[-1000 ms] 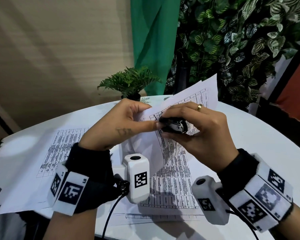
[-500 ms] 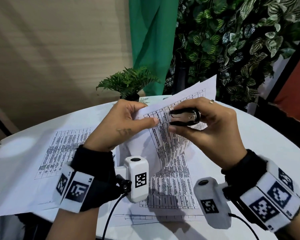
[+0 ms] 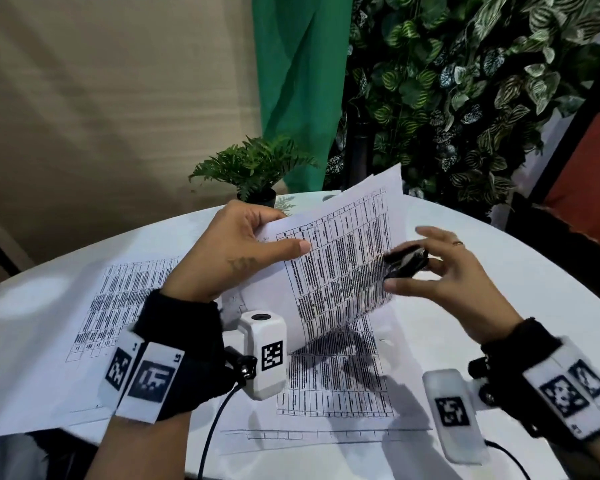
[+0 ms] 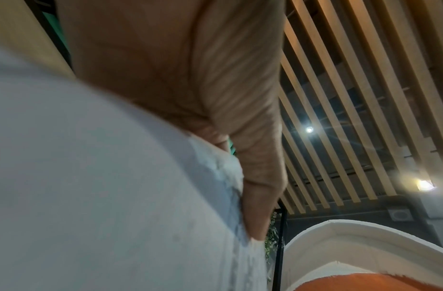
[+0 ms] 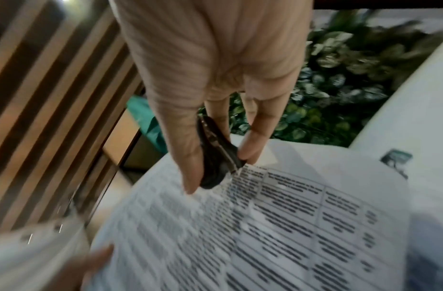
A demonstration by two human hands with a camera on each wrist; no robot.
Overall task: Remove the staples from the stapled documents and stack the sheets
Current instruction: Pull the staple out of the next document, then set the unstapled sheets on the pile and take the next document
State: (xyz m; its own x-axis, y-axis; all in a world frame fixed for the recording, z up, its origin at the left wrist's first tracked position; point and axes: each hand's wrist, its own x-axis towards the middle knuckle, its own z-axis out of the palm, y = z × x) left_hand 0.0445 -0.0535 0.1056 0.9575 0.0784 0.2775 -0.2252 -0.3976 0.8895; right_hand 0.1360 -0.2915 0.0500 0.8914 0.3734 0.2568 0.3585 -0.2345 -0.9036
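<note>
My left hand [image 3: 243,251] pinches the top left corner of a printed table document [image 3: 343,268], thumb on top, holding it lifted and curved above the table. In the left wrist view the paper's [image 4: 103,187] blank underside fills the frame below the fingers [image 4: 260,177]. My right hand [image 3: 440,275] holds a black staple remover [image 3: 406,265] between thumb and fingers at the document's right edge, other fingers spread. The right wrist view shows the staple remover [image 5: 217,155] just above the printed sheet [image 5: 277,226]. No staple is visible.
Loose printed sheets lie flat on the round white table [image 3: 520,289]: one pile at the left [image 3: 94,317], another under the lifted document [image 3: 333,393]. A small potted fern [image 3: 257,168] stands at the table's far edge. A leafy wall and green curtain are behind.
My right hand with the staple remover moved from the document's top left corner, by the left thumb, rightward to the right edge, its fingers spreading. The left hand kept its pinch.
</note>
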